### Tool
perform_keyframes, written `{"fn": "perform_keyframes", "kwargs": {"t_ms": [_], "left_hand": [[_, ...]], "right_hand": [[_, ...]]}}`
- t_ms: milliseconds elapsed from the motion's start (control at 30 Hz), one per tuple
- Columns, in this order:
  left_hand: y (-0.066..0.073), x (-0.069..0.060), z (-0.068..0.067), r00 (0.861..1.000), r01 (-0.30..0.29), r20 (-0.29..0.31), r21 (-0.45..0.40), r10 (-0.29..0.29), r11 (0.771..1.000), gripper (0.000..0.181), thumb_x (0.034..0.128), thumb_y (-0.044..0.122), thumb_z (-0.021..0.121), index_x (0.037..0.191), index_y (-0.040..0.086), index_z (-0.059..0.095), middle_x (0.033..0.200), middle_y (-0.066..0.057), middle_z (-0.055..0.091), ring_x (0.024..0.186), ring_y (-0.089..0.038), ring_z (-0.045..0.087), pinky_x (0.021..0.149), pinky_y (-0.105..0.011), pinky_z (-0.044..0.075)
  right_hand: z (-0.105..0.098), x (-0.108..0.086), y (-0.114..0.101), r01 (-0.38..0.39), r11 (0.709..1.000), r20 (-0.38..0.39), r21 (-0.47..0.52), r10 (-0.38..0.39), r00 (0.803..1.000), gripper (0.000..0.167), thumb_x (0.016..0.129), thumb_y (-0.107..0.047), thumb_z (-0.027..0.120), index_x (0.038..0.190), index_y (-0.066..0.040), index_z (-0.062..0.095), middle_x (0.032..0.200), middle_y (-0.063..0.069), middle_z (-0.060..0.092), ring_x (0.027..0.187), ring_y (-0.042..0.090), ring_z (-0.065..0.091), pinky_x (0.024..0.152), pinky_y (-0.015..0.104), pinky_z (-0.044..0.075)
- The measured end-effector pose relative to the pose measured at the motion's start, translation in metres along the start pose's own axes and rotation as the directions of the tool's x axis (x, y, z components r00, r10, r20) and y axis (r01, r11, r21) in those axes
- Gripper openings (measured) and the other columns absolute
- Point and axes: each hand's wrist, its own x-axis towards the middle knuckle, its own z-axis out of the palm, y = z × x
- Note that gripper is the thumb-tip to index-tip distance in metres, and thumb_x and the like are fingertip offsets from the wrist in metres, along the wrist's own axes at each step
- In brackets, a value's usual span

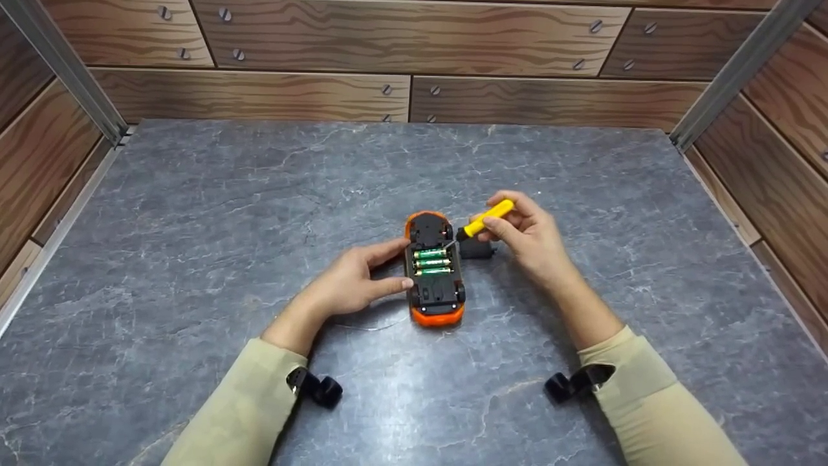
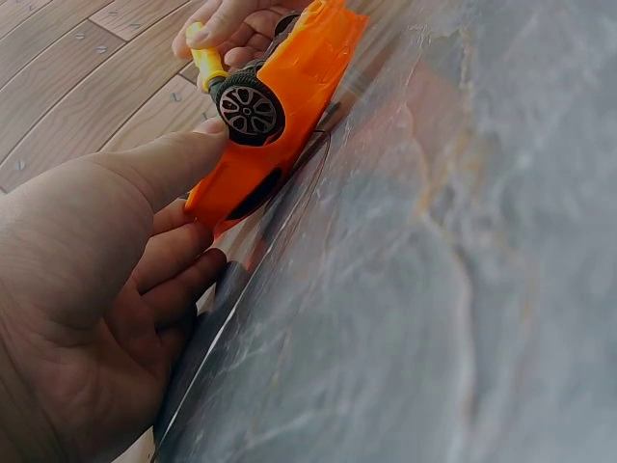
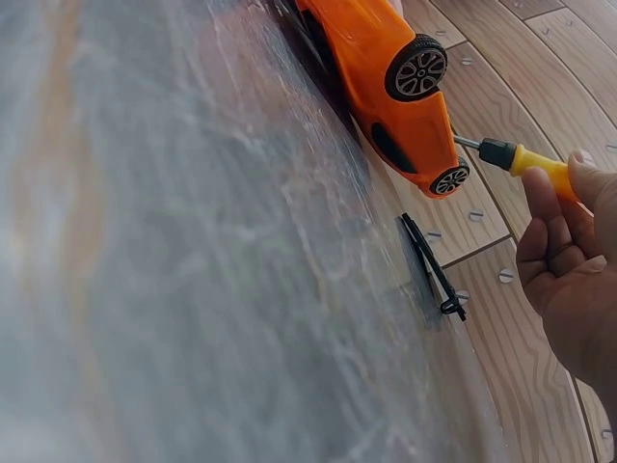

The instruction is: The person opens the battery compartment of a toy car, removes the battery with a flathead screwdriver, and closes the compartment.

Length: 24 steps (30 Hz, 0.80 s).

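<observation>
Just right of centre in the head view, the car [image 1: 435, 290] lies upside down on the grey table [image 1: 259, 194], its orange ends toward the top and bottom of the frame. Three green batteries [image 1: 432, 263] sit uncovered across its middle. From the left of the frame, the left hand [image 1: 352, 278] holds the car's side, thumb up by a wheel [image 2: 249, 114] and fingers lower on the orange body. From the right, the right hand [image 1: 533, 239] pinches the yellow handle of a screwdriver [image 1: 490, 218], its shaft slanting down-left to the right end of the top battery; whether the tip touches is too small to tell. A black cover [image 1: 477, 250] lies just beside the car, to its right.

The car looks light and stiff, probably hard plastic, and its glossy body could be slippery, so it may slide or rock when pressed. The sides between the wheels seem the best hold; a wheel would likely turn under a finger. The thin cover looks easiest to take by its edges.
</observation>
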Motion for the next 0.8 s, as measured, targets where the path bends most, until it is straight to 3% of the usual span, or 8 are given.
{"fn": "perform_keyframes", "kwargs": {"t_ms": [367, 567, 800], "left_hand": [[-0.001, 0.001, 0.001, 1.0, -0.004, 0.001, -0.036, 0.004, 0.999, 0.077, 0.095, 0.036, 0.082, 0.161, 0.015, 0.048, 0.161, -0.002, 0.049, 0.15, -0.017, 0.042, 0.126, -0.037, 0.028], [-0.001, 0.001, 0.0, 1.0, -0.013, 0.0, -0.006, 0.013, 1.0, 0.077, 0.0958, 0.036, 0.081, 0.161, 0.014, 0.047, 0.161, -0.003, 0.049, 0.151, -0.018, 0.042, 0.126, -0.037, 0.028], [-0.001, 0.0, 0.0, 1.0, -0.015, 0.002, -0.003, 0.015, 1.0, 0.077, 0.0957, 0.036, 0.081, 0.161, 0.014, 0.047, 0.161, -0.003, 0.048, 0.151, -0.018, 0.041, 0.127, -0.038, 0.029]], "right_hand": [[-0.004, 0.001, -0.003, 0.016, 0.995, -0.047, -0.096, -0.021, 0.999, 0.027, 0.1, 0.005, 0.068, 0.128, 0.003, 0.065, 0.106, 0.023, 0.078, 0.085, 0.021, 0.076, 0.077, 0.031, 0.06], [-0.009, 0.003, -0.013, 0.056, 0.997, -0.105, -0.047, -0.061, 0.993, 0.029, 0.098, 0.008, 0.069, 0.126, 0.001, 0.068, 0.105, 0.028, 0.076, 0.089, 0.022, 0.077, 0.079, 0.03, 0.062], [-0.013, 0.001, -0.026, 0.103, 0.992, -0.088, -0.069, -0.109, 0.99, 0.029, 0.101, 0.004, 0.069, 0.13, 0.0, 0.066, 0.106, 0.024, 0.077, 0.095, 0.024, 0.077, 0.083, 0.03, 0.062]]}}
